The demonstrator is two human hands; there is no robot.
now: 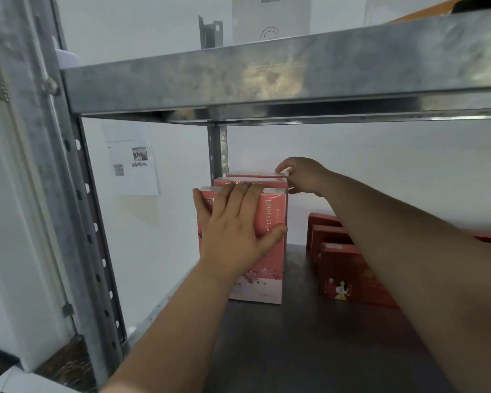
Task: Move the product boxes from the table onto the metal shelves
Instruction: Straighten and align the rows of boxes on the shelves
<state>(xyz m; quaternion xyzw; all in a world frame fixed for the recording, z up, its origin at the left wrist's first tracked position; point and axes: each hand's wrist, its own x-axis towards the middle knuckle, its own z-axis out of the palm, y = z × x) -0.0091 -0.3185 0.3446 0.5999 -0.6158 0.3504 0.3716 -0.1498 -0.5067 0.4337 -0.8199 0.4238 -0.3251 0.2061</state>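
Pressing flat, the left hand lies spread against the front pink cardboard box, while the right hand pinches the rearmost box's top corner. Three pink boxes stand upright on the grey metal shelf; dark red boxes sit nearby.

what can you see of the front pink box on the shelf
The front pink box stands upright near the left end of the metal shelf, first in a row of three like boxes. It looks like glossy, film-wrapped card: salmon pink with vertical white lettering, paler at the base with blossom artwork. The left hand lies flat on its front face, fingers over the top edge. The right hand touches the boxes behind it.
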